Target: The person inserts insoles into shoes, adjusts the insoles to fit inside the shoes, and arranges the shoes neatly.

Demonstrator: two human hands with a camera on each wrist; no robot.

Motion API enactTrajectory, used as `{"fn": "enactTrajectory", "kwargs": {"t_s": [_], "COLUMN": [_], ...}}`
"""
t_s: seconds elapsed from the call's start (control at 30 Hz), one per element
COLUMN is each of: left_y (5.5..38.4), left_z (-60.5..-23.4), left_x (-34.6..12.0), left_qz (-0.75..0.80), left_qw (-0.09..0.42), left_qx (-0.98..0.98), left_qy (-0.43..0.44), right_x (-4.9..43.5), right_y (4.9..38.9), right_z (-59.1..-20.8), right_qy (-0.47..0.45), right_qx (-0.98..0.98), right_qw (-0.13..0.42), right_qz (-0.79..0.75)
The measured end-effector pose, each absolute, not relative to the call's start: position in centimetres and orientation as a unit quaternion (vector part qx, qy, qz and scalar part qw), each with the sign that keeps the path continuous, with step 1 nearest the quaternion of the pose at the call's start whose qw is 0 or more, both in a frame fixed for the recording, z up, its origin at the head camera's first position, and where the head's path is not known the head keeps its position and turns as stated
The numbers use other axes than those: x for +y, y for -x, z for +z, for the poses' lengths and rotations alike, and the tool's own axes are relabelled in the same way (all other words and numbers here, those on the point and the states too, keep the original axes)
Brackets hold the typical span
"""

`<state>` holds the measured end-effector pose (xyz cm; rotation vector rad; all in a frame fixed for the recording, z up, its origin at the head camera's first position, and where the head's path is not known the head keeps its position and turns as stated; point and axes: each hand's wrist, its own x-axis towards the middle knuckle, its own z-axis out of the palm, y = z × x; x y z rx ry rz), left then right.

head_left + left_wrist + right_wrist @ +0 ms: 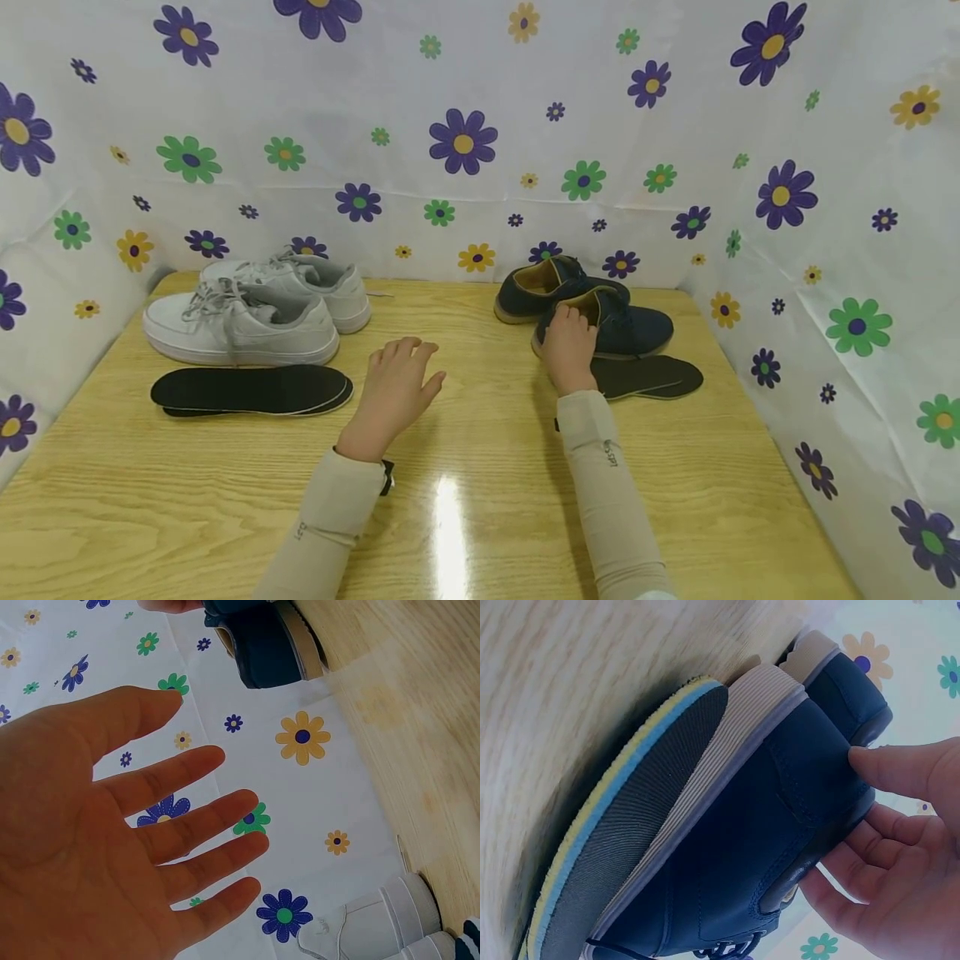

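My right hand (570, 350) grips the heel of the nearer navy lace-up shoe (641, 329). In the right wrist view, the thumb presses on the outside of the heel while the fingers reach into the opening. Another navy shoe (517, 298) stands just behind it. A pair of dark insoles (652, 377) lies along the near side of the gripped shoe; a yellow and blue foam edge (622, 780) shows on one. My left hand (393, 392) hovers over the middle of the table, fingers spread and touching nothing.
On the left, two white sneakers (300, 333) stand side by side, with black insoles (251, 389) stacked in front. The wooden table (487, 450) is bounded at the back and sides by white flower-print cloth (420, 83). A bright reflection crosses the table's near middle.
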<state>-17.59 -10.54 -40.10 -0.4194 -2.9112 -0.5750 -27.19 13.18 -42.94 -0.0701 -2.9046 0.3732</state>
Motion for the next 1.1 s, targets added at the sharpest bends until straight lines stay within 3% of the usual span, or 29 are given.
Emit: {"fn": "enactTrajectory", "kwargs": {"t_s": [1.1], "left_y": [17.7], "left_z": [-40.1], "left_x": [-10.1], "left_qz": [-0.189], "left_qw": [0.065], "left_qx": [-0.969], "left_qy": [0.147], "right_x": [12.1], "right_y": [24.7], "right_z": [-42.6], "right_qy": [-0.017], "right_qx": [-0.991], "right_qw": [0.072], "right_qz": [0.115]}}
